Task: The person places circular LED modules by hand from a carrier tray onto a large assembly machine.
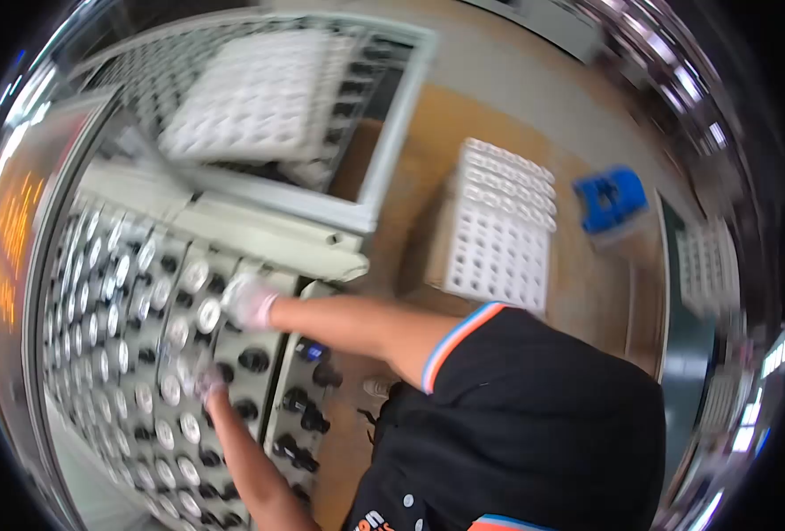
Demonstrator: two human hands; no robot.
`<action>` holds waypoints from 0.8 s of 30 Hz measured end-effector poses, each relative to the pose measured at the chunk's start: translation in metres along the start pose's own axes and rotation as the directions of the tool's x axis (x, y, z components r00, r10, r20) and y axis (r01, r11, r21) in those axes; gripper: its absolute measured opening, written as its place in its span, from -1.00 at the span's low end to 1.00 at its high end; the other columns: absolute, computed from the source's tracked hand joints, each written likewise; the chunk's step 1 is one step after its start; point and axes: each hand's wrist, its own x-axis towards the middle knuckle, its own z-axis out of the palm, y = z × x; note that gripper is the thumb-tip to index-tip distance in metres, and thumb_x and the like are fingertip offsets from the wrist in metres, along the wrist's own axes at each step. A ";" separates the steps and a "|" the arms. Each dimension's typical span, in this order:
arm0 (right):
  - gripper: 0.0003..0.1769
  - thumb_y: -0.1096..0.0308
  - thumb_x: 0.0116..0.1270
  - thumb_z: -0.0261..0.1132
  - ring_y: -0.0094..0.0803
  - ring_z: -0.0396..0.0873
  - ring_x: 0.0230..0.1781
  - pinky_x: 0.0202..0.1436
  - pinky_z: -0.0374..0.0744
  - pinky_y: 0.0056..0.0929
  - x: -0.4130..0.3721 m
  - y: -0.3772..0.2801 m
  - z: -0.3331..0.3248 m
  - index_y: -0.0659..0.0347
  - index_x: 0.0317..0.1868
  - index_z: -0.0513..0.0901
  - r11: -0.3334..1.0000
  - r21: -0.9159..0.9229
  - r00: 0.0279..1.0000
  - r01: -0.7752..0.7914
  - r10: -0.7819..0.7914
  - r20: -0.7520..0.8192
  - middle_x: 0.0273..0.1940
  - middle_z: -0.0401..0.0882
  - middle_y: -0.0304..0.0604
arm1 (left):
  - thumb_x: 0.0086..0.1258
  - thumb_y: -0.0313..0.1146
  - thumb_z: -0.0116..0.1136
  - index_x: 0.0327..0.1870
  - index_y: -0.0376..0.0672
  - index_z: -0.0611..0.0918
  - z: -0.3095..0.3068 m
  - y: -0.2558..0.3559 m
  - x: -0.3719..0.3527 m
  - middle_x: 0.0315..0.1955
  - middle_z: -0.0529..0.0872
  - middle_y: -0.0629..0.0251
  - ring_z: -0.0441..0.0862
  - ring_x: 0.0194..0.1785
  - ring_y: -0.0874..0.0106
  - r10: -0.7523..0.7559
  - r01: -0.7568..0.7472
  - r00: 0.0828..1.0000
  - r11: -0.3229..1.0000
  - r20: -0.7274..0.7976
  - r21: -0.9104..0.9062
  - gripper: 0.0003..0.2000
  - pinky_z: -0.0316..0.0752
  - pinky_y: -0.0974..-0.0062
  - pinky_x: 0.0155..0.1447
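Observation:
Both of my hands wear white gloves and are over a light panel [237, 350] set with rows of dark round holders, many bearing white ring-shaped discs. My right hand [249, 303] is at the panel's upper right part, beside a white disc [208, 315]. Lower and further left, my left hand [199, 373] is close to another white disc [171, 389]. Motion smears the fingers of both hands, so their grip and anything in them cannot be made out. A bare dark holder [253, 359] stands to the right of my left hand.
White trays with round pockets [260, 93] lie on a second framed rack [397, 133] above. A stack of white trays [498, 257] stands to the right, near a blue object [611, 199]. A metal-framed transparent panel [43, 230] borders the left side.

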 end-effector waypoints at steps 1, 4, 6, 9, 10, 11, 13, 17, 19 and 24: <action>-0.79 0.20 -0.02 0.22 -0.20 0.63 -0.33 -0.24 0.54 -0.24 0.005 -0.006 0.001 0.11 -0.48 0.70 0.994 -0.067 0.981 -0.088 0.098 0.167 -0.42 0.67 -0.12 | 0.24 -0.14 0.06 0.41 -0.10 0.20 0.000 0.002 0.002 0.13 0.46 -0.15 0.55 0.00 -0.05 0.005 -0.005 1.000 1.000 -0.019 0.001 -0.32 0.46 0.06 -0.01; -0.64 -0.01 0.15 0.20 -0.33 0.54 -0.07 0.00 0.42 -0.24 -0.011 -0.012 -0.023 0.03 -0.18 0.63 0.996 -0.029 0.977 -0.090 0.094 0.194 -0.21 0.61 -0.21 | 0.22 -0.08 0.09 0.40 -0.15 0.23 -0.003 0.001 0.006 0.14 0.46 -0.17 0.51 0.06 -0.07 -0.024 0.024 0.998 1.000 -0.060 0.009 -0.29 0.44 0.08 0.07; -0.57 -0.06 0.20 0.18 -0.37 0.46 0.06 0.05 0.34 -0.24 -0.026 -0.013 -0.034 -0.02 -0.01 0.56 0.985 -0.173 0.973 0.012 0.028 0.228 -0.05 0.52 -0.27 | 0.17 -0.07 0.13 0.40 -0.18 0.20 -0.001 -0.006 0.009 0.07 0.49 -0.19 0.53 0.00 -0.10 -0.015 0.022 0.996 0.997 -0.083 0.077 -0.24 0.43 0.06 0.04; -0.20 -0.05 0.25 0.16 -0.17 0.10 0.45 0.46 0.03 -0.06 -0.032 -0.013 -0.044 -0.02 0.45 0.12 0.978 -0.206 0.974 0.030 0.018 0.225 0.42 0.13 -0.03 | 0.17 0.02 0.18 0.43 -0.15 0.16 -0.009 -0.010 0.005 0.13 0.48 -0.19 0.53 0.08 -0.07 0.077 -0.075 0.995 0.997 -0.059 0.032 -0.17 0.41 0.13 0.14; -0.12 -0.05 0.26 0.16 -0.11 -0.09 0.52 0.52 -0.14 -0.03 -0.035 -0.012 -0.053 -0.04 0.50 -0.03 0.984 -0.173 0.950 0.033 0.022 0.310 0.50 -0.10 0.02 | 0.18 0.05 0.18 0.45 -0.09 0.13 -0.007 -0.017 0.009 0.18 0.46 -0.15 0.48 0.17 -0.04 0.018 -0.014 0.999 0.997 -0.048 0.079 -0.16 0.37 0.10 0.20; -0.12 -0.05 0.26 0.16 -0.10 -0.09 0.52 0.52 -0.15 -0.03 -0.052 -0.010 -0.062 -0.04 0.50 -0.02 0.998 -0.055 0.971 0.013 0.000 0.239 0.49 -0.09 0.03 | 0.18 0.06 0.20 0.46 -0.01 0.13 -0.012 -0.023 0.009 0.20 0.46 -0.07 0.43 0.24 0.00 0.038 -0.036 0.998 0.999 -0.040 0.035 -0.16 0.33 0.11 0.24; -0.14 -0.04 0.27 0.16 -0.10 -0.08 0.51 0.52 -0.15 -0.02 -0.096 -0.001 -0.078 -0.04 0.50 0.00 0.985 0.170 0.995 0.001 -0.018 0.099 0.49 -0.08 0.04 | 0.22 0.12 0.14 0.45 -0.02 0.18 -0.017 -0.024 -0.003 0.18 0.45 -0.11 0.42 0.18 -0.06 0.102 -0.088 0.963 0.994 -0.248 0.070 -0.20 0.30 0.05 0.24; -0.40 0.22 0.16 0.24 -0.18 0.29 0.31 0.31 0.26 -0.13 -0.243 0.051 -0.082 0.07 0.26 0.43 0.902 0.385 0.953 -0.194 0.267 -0.146 0.26 0.36 -0.01 | 0.40 -0.21 0.07 0.25 -0.38 0.41 -0.038 0.060 -0.056 0.18 0.47 -0.04 0.46 0.20 0.13 0.136 -0.373 0.902 0.724 -0.411 -0.580 -0.50 0.36 0.27 0.27; -0.63 0.43 0.00 0.23 -0.15 0.58 -0.07 0.00 0.56 -0.30 -0.318 0.098 -0.126 0.26 -0.10 0.61 0.912 0.308 0.879 -0.270 0.364 -0.306 -0.07 0.59 -0.01 | 0.44 -0.35 0.02 0.20 -0.46 0.42 -0.025 0.113 -0.074 0.15 0.51 0.04 0.49 0.18 0.24 0.219 -0.379 0.925 0.593 -0.310 -0.710 -0.58 0.41 0.37 0.25; -0.69 0.31 0.23 0.19 -0.19 0.48 0.01 0.03 0.40 -0.18 -0.525 0.287 -0.141 0.04 0.00 0.57 0.564 0.293 0.449 -0.772 0.811 -0.376 -0.01 0.52 -0.17 | 0.35 -0.52 0.11 0.06 -0.33 0.55 0.072 0.342 -0.150 -0.10 0.63 0.25 0.54 -0.03 0.48 0.678 -0.111 0.687 0.454 0.261 -0.884 -0.72 0.43 0.57 0.10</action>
